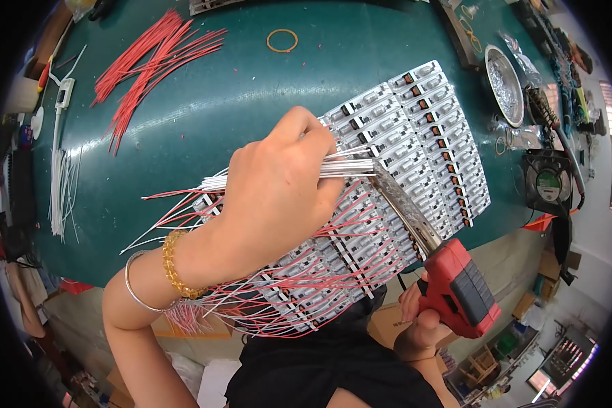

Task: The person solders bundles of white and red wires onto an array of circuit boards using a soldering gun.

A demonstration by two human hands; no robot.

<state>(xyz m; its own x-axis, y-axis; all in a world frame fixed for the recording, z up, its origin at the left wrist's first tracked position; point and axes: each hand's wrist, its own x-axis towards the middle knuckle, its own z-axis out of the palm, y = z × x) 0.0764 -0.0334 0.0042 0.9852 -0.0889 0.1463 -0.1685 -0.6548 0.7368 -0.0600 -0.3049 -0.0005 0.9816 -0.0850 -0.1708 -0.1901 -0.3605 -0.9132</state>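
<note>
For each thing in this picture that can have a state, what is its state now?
left hand: closed on a bundle of white wires
right hand: gripping the red soldering gun, whose tip meets the wire ends
switch modules: in rows, many with red wires attached
loose red wires: lying spread on the table
small fan: whether running, cannot tell

Single view only: head cam, wide fisheye, sitting above the work and looking steeply down onto the green counter [265, 88]. Edges are bending hard toward the rim; dark vignette is ringing the frame. Forearms are entering from the lower edge. Left hand [278, 197] is filling centre frame, v. close to the lens; right hand [421, 326] is sitting low right. Counter's far edge is curving along the top. No 2nd view, so no overlap.
</note>
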